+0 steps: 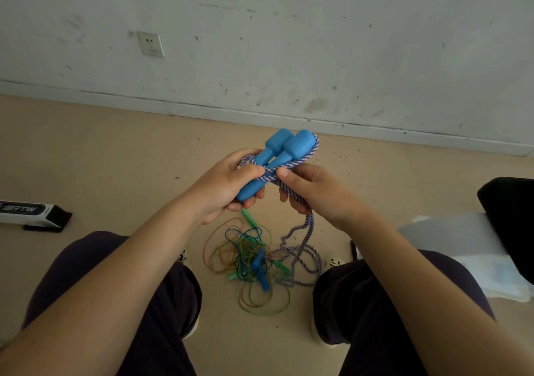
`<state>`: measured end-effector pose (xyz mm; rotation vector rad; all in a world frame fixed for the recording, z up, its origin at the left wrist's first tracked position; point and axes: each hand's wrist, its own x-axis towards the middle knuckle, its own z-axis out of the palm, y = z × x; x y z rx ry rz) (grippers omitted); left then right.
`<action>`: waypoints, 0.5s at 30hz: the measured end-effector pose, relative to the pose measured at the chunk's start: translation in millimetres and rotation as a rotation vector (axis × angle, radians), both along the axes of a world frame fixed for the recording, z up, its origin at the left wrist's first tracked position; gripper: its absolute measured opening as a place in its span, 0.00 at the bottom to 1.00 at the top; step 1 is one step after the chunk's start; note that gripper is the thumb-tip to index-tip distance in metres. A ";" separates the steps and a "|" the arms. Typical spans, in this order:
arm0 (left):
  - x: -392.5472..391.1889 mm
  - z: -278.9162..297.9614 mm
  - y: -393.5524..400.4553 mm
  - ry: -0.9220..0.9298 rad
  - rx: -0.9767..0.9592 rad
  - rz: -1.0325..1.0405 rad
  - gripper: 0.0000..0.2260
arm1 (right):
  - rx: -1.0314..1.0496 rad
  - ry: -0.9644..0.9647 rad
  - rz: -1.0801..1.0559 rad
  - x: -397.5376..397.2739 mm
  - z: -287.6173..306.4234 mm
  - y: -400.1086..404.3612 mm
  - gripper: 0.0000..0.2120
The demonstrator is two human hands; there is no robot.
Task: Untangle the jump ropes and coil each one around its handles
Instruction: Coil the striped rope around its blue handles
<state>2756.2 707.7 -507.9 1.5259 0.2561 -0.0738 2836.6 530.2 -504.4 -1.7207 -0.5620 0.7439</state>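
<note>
The coiling step is in hand. The left hand (228,186) is gripping the two blue handles (271,159) together, held above the tangle (248,260) of thin ropes on the floor. The right hand (312,190) is pinching the striped rope (291,161), which is already going around the handles. I think the next move is another turn around the handles, while the loose end beside the tangle is feeding up without catching.

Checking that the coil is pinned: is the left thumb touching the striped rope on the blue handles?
Touching. The head view shows the left hand thumb pressed on the striped rope across the blue handles.
</note>
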 end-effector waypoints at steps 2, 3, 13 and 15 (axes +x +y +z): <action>-1.7 1.2 -0.5 -0.017 -0.006 0.022 0.13 | -0.008 0.014 0.021 -2.6 -1.0 1.8 0.16; -2.2 1.8 -1.1 -0.022 -0.012 0.037 0.13 | -0.010 0.021 0.026 -3.7 -1.0 2.5 0.18; -2.0 4.0 -3.3 0.000 0.078 0.094 0.10 | -0.022 0.051 -0.015 -7.1 0.8 8.0 0.23; -2.8 6.1 -3.7 -0.008 0.070 0.070 0.09 | 0.015 0.055 -0.021 -6.6 0.5 7.8 0.19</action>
